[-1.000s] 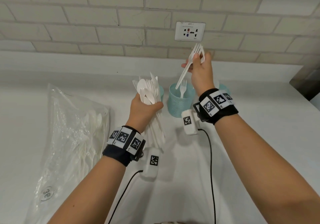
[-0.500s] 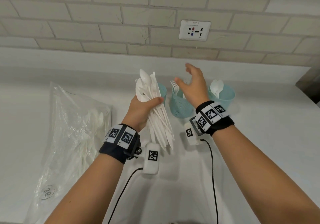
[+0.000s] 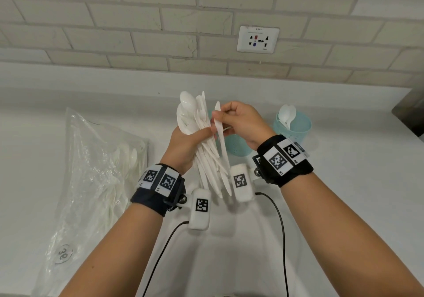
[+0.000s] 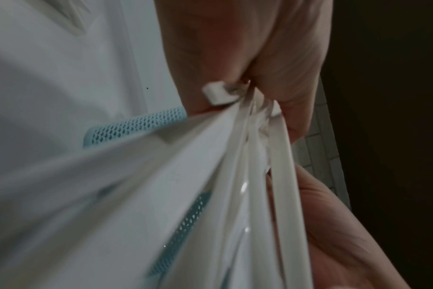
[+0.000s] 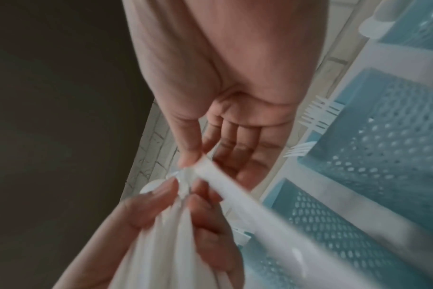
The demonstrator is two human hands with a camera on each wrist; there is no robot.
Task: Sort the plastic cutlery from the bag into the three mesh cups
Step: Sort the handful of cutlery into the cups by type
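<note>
My left hand [image 3: 199, 133] grips a bundle of white plastic cutlery [image 3: 206, 159] upright above the counter, spoon bowls on top. My right hand [image 3: 221, 119] pinches one white knife [image 3: 222, 143] at the bundle's right side, thumb against fingers [image 5: 191, 156]. Three light-blue mesh cups stand behind the hands. The right cup [image 3: 298, 129] holds spoons. The middle cup [image 3: 234, 145] is mostly hidden by my right hand; the right wrist view shows forks [image 5: 319, 115] in it. Only a sliver of the left cup [image 4: 136, 125] shows behind the bundle.
A clear plastic bag [image 3: 98, 170] with more white cutlery lies on the white counter [image 3: 344, 193] at the left. A brick wall with a socket [image 3: 258, 38] rises behind the cups. A dark object [image 3: 410, 111] sits at the far right edge.
My right hand let a fork go into the middle cup, then moved left to the bundle and took hold of a knife. My left hand kept the bundle and lowered slightly.
</note>
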